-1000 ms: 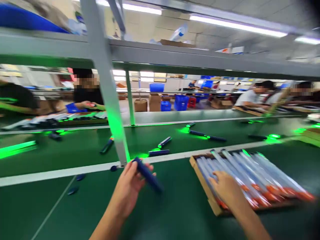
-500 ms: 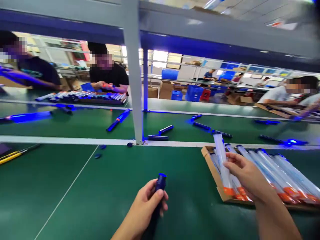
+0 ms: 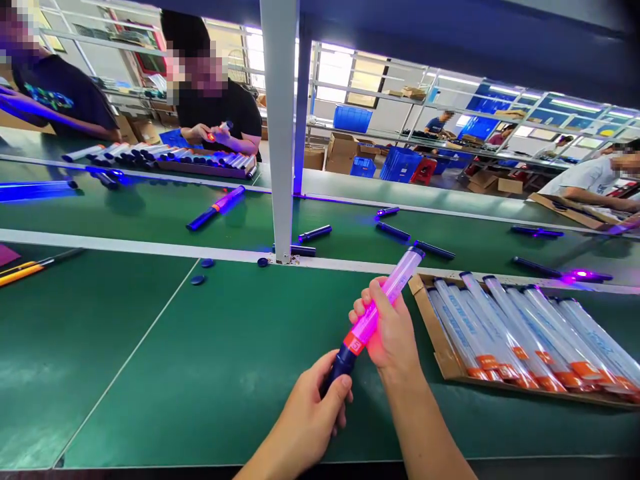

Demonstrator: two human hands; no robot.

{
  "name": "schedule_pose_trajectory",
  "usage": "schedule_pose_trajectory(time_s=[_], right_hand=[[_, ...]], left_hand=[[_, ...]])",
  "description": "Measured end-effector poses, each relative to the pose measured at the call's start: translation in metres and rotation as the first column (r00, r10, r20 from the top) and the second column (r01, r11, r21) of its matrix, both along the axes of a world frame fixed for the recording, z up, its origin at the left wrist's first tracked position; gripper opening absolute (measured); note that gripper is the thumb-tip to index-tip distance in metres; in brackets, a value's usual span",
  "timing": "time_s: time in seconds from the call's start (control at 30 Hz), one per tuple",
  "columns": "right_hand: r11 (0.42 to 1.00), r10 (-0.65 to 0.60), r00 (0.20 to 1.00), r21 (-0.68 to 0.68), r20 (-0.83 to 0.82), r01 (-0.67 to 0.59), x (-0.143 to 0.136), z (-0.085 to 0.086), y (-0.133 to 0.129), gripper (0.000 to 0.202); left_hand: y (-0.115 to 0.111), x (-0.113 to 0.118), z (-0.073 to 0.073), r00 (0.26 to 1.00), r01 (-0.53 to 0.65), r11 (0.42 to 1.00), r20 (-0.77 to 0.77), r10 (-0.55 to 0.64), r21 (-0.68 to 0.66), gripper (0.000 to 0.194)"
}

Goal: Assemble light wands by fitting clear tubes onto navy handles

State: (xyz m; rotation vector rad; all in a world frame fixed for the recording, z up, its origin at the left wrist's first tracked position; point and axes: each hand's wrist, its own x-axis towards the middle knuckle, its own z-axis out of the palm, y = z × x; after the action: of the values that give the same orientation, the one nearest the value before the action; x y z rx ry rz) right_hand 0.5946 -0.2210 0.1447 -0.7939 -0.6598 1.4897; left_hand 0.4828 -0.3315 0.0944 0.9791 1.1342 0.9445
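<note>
My left hand (image 3: 323, 403) is wrapped round a dark flashlight body (image 3: 343, 362) near the front of the green bench. A clear tube (image 3: 395, 283) with an orange band and a dark end cap meets the flashlight's upper end, and it glows pink. Closed round the middle of this tube is my right hand (image 3: 393, 327). Tube and flashlight form one slanted line, pointing up to the right. Right of my hands, a cardboard tray (image 3: 430, 327) holds several clear tubes (image 3: 505, 320) with orange bands.
A white upright post (image 3: 278, 133) stands at the bench's far edge. Beyond it, several dark flashlights (image 3: 434, 250) lie on a green surface. Small dark caps (image 3: 198, 280) and a yellow tool (image 3: 23, 274) lie at left. People (image 3: 213, 100) sit opposite.
My right hand has brought a clear tube from the tray leftward onto the flashlight's end, and the tube now glows pink. My left hand still grips the flashlight. The view has tilted down.
</note>
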Motion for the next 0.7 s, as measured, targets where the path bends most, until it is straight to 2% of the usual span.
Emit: schedule_pose_trajectory(time_s=[0.1,0.27,0.33,0.4,0.47,0.57,0.63,0.7], right_hand=[[0.998,-0.044,0.998,0.035,0.049,0.042,-0.006,0.002,-0.003,0.028],[0.998,-0.048,0.988,-0.022,0.144,0.052,-0.013,0.004,-0.002,0.034],[0.998,-0.03,0.985,-0.048,0.167,0.039,-0.013,0.007,-0.001,0.038],[0.998,0.04,0.984,-0.056,0.172,-0.031,-0.01,0.014,0.0,0.04],[0.984,0.174,0.976,-0.057,0.13,-0.168,-0.004,0.023,0.002,0.04],[0.953,0.304,0.953,-0.019,0.014,-0.304,0.005,0.037,0.006,0.036],[0.945,0.326,0.944,0.019,-0.05,-0.326,0.008,0.043,0.008,0.034],[0.943,0.333,0.939,0.057,-0.088,-0.329,0.006,0.046,0.009,0.036]], left_hand=[[-0.001,0.003,0.0,0.997,-0.031,0.999,-0.065,0.033,0.028,0.044],[-0.002,0.003,-0.002,0.968,-0.087,0.955,-0.204,0.148,0.282,0.045],[-0.002,0.003,-0.004,0.971,-0.094,0.962,-0.19,0.145,0.257,0.042],[-0.002,0.004,-0.003,0.992,-0.092,0.988,-0.074,0.102,0.126,0.037],[-0.002,0.004,0.002,0.985,-0.041,0.999,0.167,0.044,-0.017,0.037],[-0.001,-0.001,0.018,0.847,0.11,0.987,0.531,-0.032,-0.115,0.037],[0.0,-0.005,0.029,0.744,0.198,0.973,0.664,-0.07,-0.119,0.036],[0.0,-0.006,0.036,0.676,0.258,0.96,0.731,-0.097,-0.112,0.038]])
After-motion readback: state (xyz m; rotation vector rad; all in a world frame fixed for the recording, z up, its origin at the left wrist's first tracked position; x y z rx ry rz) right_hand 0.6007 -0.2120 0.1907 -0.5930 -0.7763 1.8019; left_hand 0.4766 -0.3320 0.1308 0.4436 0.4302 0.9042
